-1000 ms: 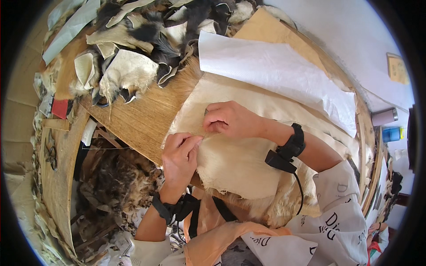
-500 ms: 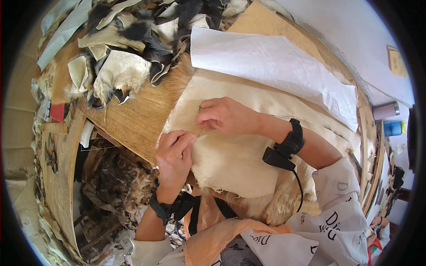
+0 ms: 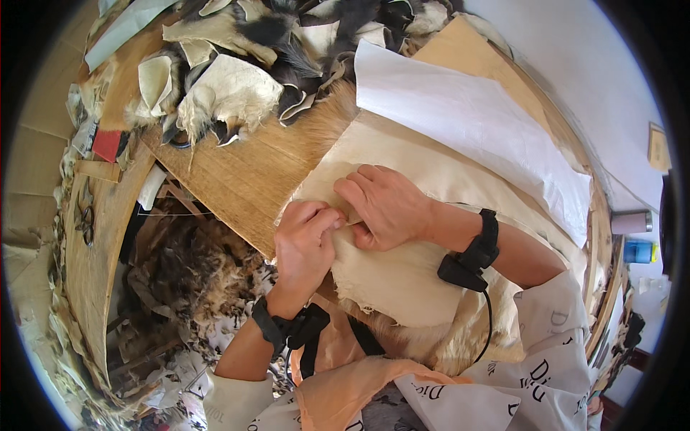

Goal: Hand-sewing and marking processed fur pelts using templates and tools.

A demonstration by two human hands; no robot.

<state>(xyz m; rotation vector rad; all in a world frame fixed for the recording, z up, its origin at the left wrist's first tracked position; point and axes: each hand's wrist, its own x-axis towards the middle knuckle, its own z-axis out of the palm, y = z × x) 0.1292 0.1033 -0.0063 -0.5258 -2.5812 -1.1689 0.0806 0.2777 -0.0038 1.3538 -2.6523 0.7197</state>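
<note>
On pale hide [image 3: 399, 284], two hands [image 3: 305, 241] [image 3: 394, 210]

Left grip [image 3: 307, 241] beside right grip [image 3: 392, 208] on a cream hide [image 3: 392, 147], white sheet [image 3: 467, 122] and fur scraps [image 3: 237, 90] beyond

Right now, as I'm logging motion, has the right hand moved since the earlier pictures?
Yes: the right hand has moved away from the white sheet, toward the left hand.

Cream hide [image 3: 402, 284], skin-side up, on tbl [image 3: 237, 183].
</note>
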